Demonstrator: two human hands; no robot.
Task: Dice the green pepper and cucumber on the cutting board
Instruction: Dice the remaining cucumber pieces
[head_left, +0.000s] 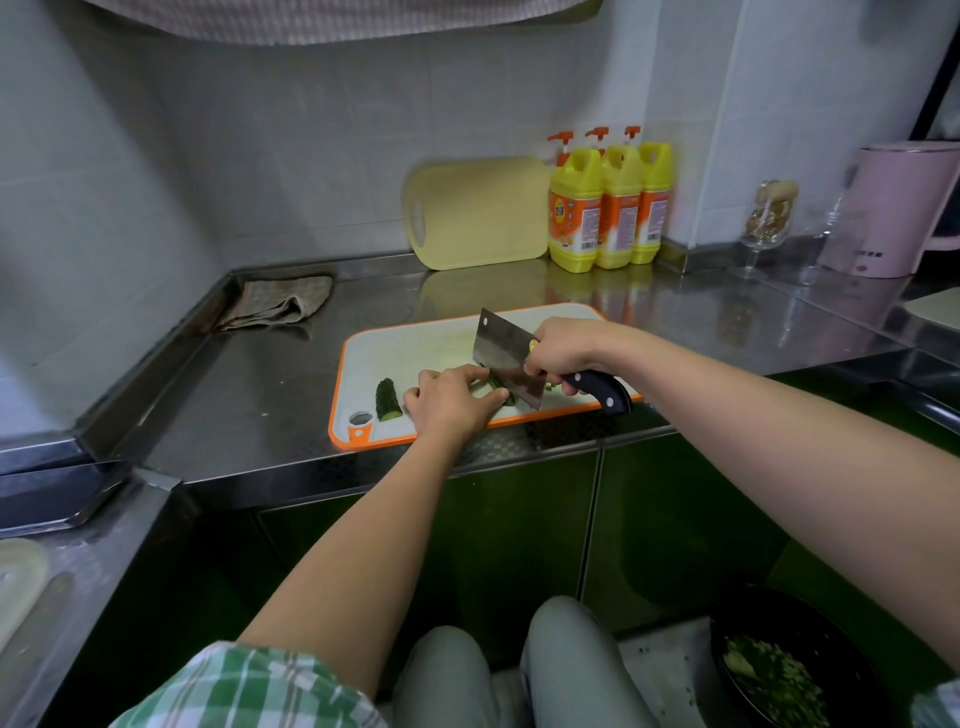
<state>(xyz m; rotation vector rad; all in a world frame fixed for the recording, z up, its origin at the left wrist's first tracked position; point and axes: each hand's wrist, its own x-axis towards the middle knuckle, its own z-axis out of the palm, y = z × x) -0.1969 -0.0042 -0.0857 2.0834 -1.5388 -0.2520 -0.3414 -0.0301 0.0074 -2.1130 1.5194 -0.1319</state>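
Observation:
A white cutting board (415, 343) with an orange rim lies on the steel counter. A dark green cucumber stub (387, 399) lies near the board's left end. My left hand (451, 400) presses down on a cucumber piece (497, 383), mostly hidden under the fingers, right beside the blade. My right hand (563, 351) grips the dark handle of a cleaver (506, 358), whose blade stands on the board against the left hand's fingers. A few green bits (549, 386) lie right of the blade. No green pepper is visible on the board.
A yellow board (478, 213) leans on the back wall beside three yellow detergent bottles (608, 208). A folded cloth (280, 304) lies at back left. A pink kettle (888, 208) and glasses stand at right. A dark bowl (795, 670) with chopped greens sits low right.

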